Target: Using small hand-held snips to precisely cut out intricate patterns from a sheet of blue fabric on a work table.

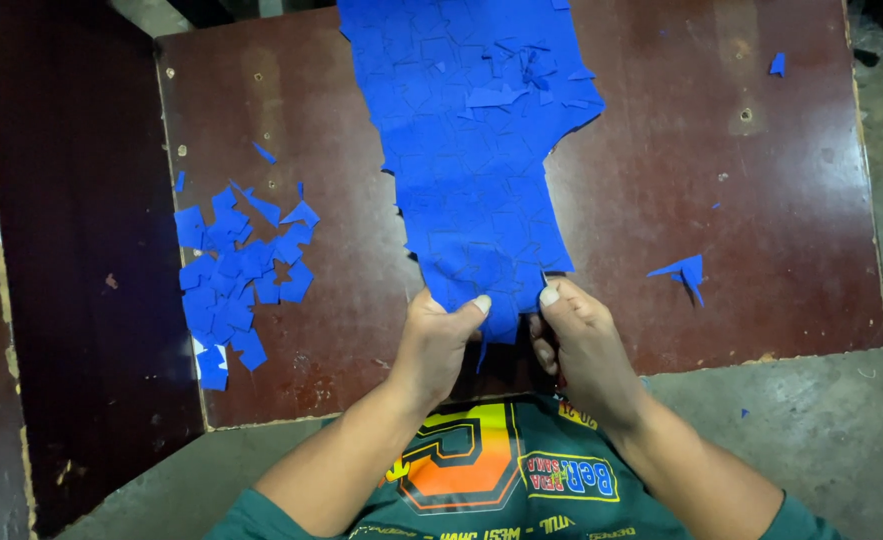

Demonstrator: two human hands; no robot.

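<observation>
A long blue sheet (471, 150) scored into many small shapes lies down the middle of a dark red-brown table (761, 230). My left hand (436, 340) pinches the sheet's near edge from the left, thumb on top. My right hand (576, 335) grips the same edge from the right, thumb pressed on the blue material. Both hands sit at the table's front edge, close together.
A pile of several loose blue cut pieces (236, 275) lies on the table's left side. A few blue scraps (683, 270) rest to the right, and one small scrap (778, 64) at the far right. A dark panel (71, 250) adjoins the table on the left; grey floor (841, 420) lies below.
</observation>
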